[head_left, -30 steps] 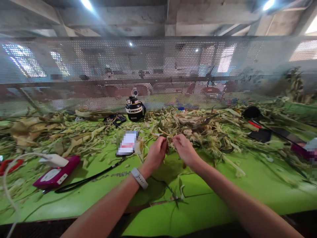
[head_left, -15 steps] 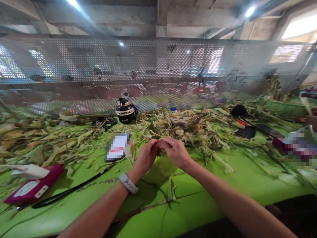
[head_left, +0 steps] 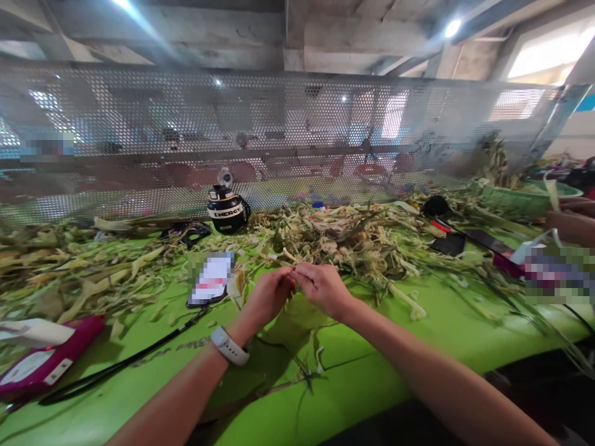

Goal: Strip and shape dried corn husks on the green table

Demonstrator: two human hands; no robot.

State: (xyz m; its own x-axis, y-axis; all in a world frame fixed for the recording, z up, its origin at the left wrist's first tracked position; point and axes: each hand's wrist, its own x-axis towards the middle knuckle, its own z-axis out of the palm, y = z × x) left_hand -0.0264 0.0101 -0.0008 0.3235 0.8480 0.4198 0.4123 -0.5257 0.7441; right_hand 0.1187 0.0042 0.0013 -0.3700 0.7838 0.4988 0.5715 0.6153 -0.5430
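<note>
My left hand and my right hand meet fingertip to fingertip above the green tabletop. Both are closed in a pinch. Whatever sits between the fingers is too small or too covered to name. A white watch is strapped round my left wrist. Just beyond the hands lies a heap of dry, pale husk strips. A few thin strands rest on the table below the hands.
Left of my hands lie a phone with a black strap and a magenta power strip. A black ENERGY bottle stands before the perforated screen. At right, another person's hand is near a green basin.
The view has swung slightly right, so things sit further left. My hands stay together in a pinch; the pale strip that stuck out above them no longer shows clearly.
</note>
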